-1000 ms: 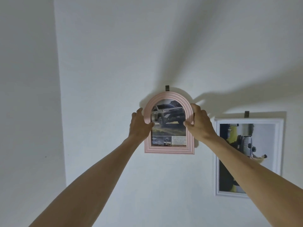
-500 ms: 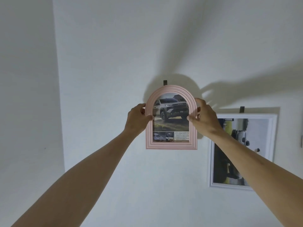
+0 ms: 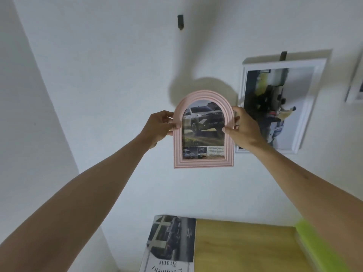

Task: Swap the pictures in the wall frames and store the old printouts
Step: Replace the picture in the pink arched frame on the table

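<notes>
The pink arched picture frame (image 3: pixel 203 130), carrying a printout of an off-road truck (image 3: pixel 203 122), hangs in the air between the two hands, clear of the wall and well below the dark wall hook (image 3: pixel 180 22) above them. It looks light and rigid, probably moulded plastic or wood with a fragile glazed front, so the side rails are the sensible place to hold it, away from the picture face. The left hand (image 3: pixel 160 127) pinches the left rail just below the arch, thumb in front and fingers behind; the right hand (image 3: pixel 243 130) clamps the right rail at the same height, its thumb tip on the inner edge. Both arms reach up and forward, nearly straight. Beyond the right hand a white rectangular frame (image 3: pixel 279 107) hangs on the wall. Below the hands lie a magazine (image 3: pixel 170 244) and a wooden tabletop (image 3: pixel 243 250).
</notes>
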`<action>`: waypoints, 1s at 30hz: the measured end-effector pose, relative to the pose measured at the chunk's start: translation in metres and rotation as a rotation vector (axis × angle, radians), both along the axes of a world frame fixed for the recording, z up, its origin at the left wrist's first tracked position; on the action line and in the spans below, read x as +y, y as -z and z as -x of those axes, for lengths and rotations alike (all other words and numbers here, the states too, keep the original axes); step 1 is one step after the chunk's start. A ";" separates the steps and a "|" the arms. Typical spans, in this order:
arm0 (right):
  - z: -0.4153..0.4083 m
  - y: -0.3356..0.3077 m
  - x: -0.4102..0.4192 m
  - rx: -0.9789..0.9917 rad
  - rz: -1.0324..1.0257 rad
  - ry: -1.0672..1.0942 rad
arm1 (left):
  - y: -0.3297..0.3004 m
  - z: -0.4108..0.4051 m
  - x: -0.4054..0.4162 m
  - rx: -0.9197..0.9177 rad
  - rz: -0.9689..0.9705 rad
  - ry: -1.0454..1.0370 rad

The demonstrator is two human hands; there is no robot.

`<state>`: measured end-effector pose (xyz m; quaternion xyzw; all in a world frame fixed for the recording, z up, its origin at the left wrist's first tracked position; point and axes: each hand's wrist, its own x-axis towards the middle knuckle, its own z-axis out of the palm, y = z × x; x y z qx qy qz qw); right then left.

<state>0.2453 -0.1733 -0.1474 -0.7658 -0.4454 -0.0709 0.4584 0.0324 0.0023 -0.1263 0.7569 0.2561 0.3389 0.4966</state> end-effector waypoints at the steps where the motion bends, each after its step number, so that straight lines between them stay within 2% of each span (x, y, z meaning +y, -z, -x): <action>1: 0.001 0.015 -0.003 0.021 0.017 0.008 | 0.015 0.000 -0.002 0.018 0.030 0.011; 11: 0.021 0.163 -0.035 0.338 0.258 0.024 | 0.152 0.008 -0.029 0.238 0.221 0.026; 16: 0.036 0.211 -0.049 0.448 0.380 0.065 | 0.199 0.018 -0.044 0.326 0.245 0.011; 19: 0.053 0.221 -0.051 0.385 0.383 0.116 | 0.218 0.025 -0.052 0.373 0.199 -0.001; 22: 0.072 0.214 -0.047 0.349 0.325 0.061 | 0.229 0.028 -0.063 0.393 0.111 -0.027; 27: 0.095 0.194 -0.023 0.705 0.250 -0.023 | 0.240 0.023 -0.094 0.370 -0.115 -0.054; 30: 0.100 0.182 -0.014 0.903 0.188 -0.081 | 0.245 0.019 -0.119 0.309 -0.185 -0.061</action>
